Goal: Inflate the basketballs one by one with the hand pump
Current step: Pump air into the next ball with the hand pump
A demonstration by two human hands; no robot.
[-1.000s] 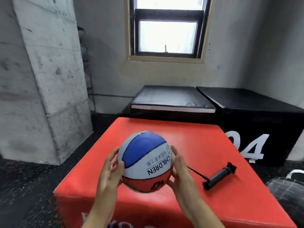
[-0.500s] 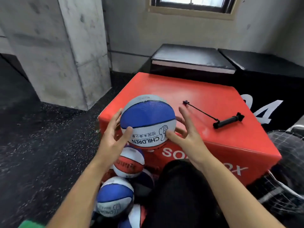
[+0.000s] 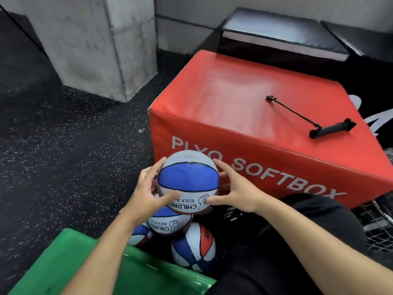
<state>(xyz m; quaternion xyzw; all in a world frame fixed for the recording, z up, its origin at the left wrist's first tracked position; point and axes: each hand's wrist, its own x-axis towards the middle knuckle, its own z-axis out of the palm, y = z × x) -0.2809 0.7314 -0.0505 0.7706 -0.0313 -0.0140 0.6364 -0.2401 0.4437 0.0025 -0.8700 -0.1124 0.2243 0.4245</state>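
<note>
I hold a blue, white and red basketball [image 3: 188, 179] marked CHILDREN between both hands, low in front of the red soft box [image 3: 223, 99]. My left hand [image 3: 146, 194] cups its left side with the thumb on the white band. My right hand [image 3: 236, 188] cups its right side, fingers spread. The ball hangs just above a pile of like basketballs on the floor: one right under it [image 3: 168, 225], one lower [image 3: 193, 248], one partly hidden behind my left forearm [image 3: 138, 235]. The black hand pump [image 3: 329, 129] lies on the box's right part, with its thin hose stretched out to the left.
A green mat [image 3: 74, 262] lies at the lower left beside the pile. A concrete pillar [image 3: 95, 39] stands at the back left on dark speckled flooring. Black padded boxes [image 3: 276, 33] sit behind the red box. A net bag [image 3: 380, 226] shows at the right edge.
The ball came off the red box's top, toward me and down over its front edge, to just above the floor pile. My view tilted downward. The pump stayed on the box.
</note>
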